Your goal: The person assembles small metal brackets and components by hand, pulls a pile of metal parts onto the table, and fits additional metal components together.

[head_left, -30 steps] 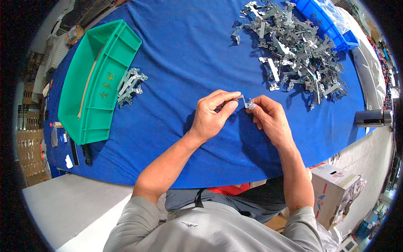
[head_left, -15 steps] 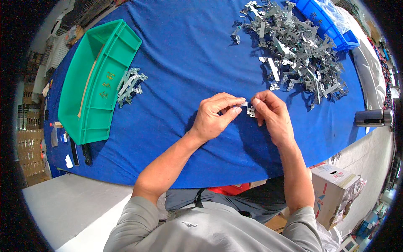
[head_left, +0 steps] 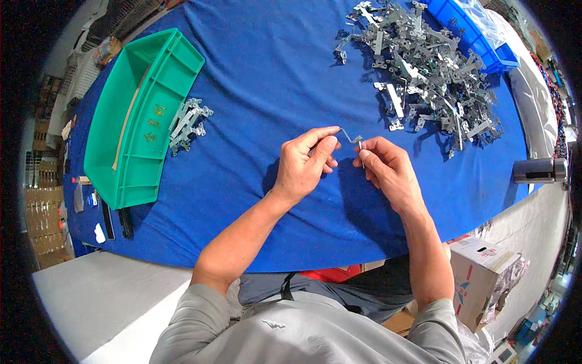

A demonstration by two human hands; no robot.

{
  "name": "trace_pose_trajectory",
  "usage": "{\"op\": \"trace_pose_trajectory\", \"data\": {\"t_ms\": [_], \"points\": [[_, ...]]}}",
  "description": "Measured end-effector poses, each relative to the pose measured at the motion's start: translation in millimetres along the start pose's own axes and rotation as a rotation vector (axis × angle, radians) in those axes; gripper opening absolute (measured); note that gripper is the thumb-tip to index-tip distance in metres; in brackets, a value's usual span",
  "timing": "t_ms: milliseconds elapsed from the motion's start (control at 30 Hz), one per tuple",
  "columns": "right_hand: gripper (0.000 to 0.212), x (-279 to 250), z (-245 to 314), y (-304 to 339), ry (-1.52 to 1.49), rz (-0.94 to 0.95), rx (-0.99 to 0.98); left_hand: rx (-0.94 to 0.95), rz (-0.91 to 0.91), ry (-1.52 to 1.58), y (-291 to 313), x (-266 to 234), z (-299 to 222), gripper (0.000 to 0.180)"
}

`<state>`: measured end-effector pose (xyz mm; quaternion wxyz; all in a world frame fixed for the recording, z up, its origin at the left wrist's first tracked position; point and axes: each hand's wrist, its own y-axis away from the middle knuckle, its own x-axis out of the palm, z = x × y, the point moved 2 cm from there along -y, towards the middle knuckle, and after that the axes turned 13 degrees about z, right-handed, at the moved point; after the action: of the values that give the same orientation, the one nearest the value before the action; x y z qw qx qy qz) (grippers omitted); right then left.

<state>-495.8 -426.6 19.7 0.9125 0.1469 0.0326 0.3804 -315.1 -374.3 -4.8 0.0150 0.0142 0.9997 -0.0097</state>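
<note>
left hand (head_left: 305, 165): raised over the middle of the desk (head_left: 267, 79), fingers curled, thumb and forefinger pinched on one end of a small bent metal bracket (head_left: 350, 136).

right hand (head_left: 388, 171): just beside the left, fingers closed, fingertips nipping the other end of the same bracket, where a thin pin-like part points down; what exactly sits there is too small to tell.

bent metal bracket: grey, held between both hands, clear of the blue cloth.

heap of metal brackets (head_left: 424, 67): large loose pile toward the far right corner of the desk, well apart from the hands.

blue bin (head_left: 479, 36): at the far right edge, touching the heap.

green tray (head_left: 142, 115): long, at the left edge of the desk, a few small yellowish pieces inside.

small stack of brackets (head_left: 188, 124): just beside the tray's right wall.

cardboard box (head_left: 479, 273): below the desk's near right edge.
</note>
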Motion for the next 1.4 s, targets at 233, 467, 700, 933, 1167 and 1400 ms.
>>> {"op": "trace_pose_trajectory", "data": {"t_ms": [233, 467, 700, 933, 1167, 1400], "points": [[0.016, -2, -2, -1, 0.082, -0.028, -0.025, 0.030, 0.021, -0.042, 1, 0, 1, 0.028], [0.016, -6, -5, -1, 0.203, -0.055, -0.024, 0.161, 0.062, -0.231, 0, 0, -9, 0.021], [0.019, -6, -4, -3, -0.168, 0.019, -0.043, 0.272, 0.085, -0.305, -1, 0, -12, 0.021], [0.016, -9, -6, -3, -0.032, -0.047, -0.097, 0.287, 0.134, -0.311, -2, 2, -12, 0.021], [0.018, -9, 1, 0, -0.012, -0.148, -0.091, 0.120, -0.011, -0.124, -1, 1, -3, 0.022], [0.021, 0, -3, -1, 0.106, -0.026, -0.016, -0.002, -0.037, 0.043, 0, 1, -2, 0.028]]}}
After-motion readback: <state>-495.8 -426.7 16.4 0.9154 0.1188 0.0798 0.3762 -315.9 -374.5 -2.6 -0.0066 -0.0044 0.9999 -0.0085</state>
